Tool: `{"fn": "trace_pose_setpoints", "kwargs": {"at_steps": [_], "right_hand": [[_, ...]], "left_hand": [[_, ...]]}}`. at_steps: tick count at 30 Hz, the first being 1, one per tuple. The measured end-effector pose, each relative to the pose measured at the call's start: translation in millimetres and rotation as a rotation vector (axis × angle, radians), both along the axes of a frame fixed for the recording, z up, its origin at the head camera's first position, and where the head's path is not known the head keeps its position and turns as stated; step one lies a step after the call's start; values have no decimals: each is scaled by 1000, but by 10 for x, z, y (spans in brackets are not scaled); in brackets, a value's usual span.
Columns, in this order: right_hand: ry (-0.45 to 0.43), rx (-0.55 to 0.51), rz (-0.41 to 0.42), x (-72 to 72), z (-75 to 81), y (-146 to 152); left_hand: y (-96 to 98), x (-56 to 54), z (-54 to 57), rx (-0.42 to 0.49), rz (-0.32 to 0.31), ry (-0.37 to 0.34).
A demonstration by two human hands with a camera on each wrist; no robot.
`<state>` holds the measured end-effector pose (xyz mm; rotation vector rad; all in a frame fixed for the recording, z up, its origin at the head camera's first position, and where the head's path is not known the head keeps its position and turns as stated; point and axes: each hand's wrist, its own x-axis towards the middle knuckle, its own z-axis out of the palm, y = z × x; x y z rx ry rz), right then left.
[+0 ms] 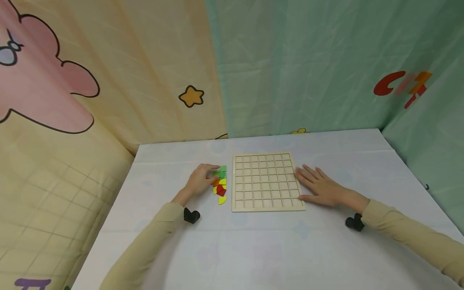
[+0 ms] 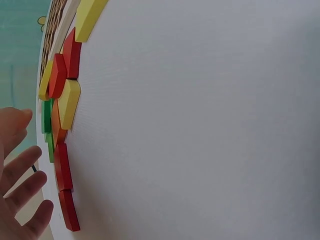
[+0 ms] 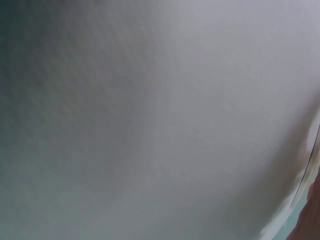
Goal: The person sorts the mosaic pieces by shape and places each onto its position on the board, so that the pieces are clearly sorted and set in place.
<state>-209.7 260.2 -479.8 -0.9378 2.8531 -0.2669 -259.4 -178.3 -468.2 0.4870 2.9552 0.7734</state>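
Observation:
A square wooden grid board [image 1: 267, 182] with rows of shallow square cells lies on the table. My right hand [image 1: 322, 186] rests flat at the board's right edge, fingers spread. Left of the board lies a small cluster of flat coloured pieces: green [image 1: 223, 168], red [image 1: 220, 192], yellow [image 1: 222, 200] and orange. Over that cluster's left side is my left hand [image 1: 200, 178], partly hiding some pieces. The left wrist view shows its fingers [image 2: 27, 192] loosely bent, with nothing held, beside red pieces [image 2: 63, 167]. The right wrist view catches only a sliver of the right hand [image 3: 306, 217].
A white cloth covers the table [image 1: 268, 249]. Patterned curtains [image 1: 308, 72] hang behind it and along both sides. A black camera mount [image 1: 191, 216] sits at the left wrist, another mount [image 1: 354, 222] at the right.

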Motion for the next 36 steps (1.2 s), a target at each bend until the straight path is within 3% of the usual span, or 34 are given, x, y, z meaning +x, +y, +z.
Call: {"fn": "trace_pose_setpoints", "kwargs": {"at_steps": [7, 24, 36], "right_hand": [[-20, 45, 10, -40, 13, -28], [-105, 20, 39, -107, 2, -13], [-62, 31, 77, -86, 14, -17]], "left_hand": [[49, -36, -1, 24, -25, -15], [70, -60, -31, 37, -35, -4], [65, -70, -45, 36, -51, -12]]}}
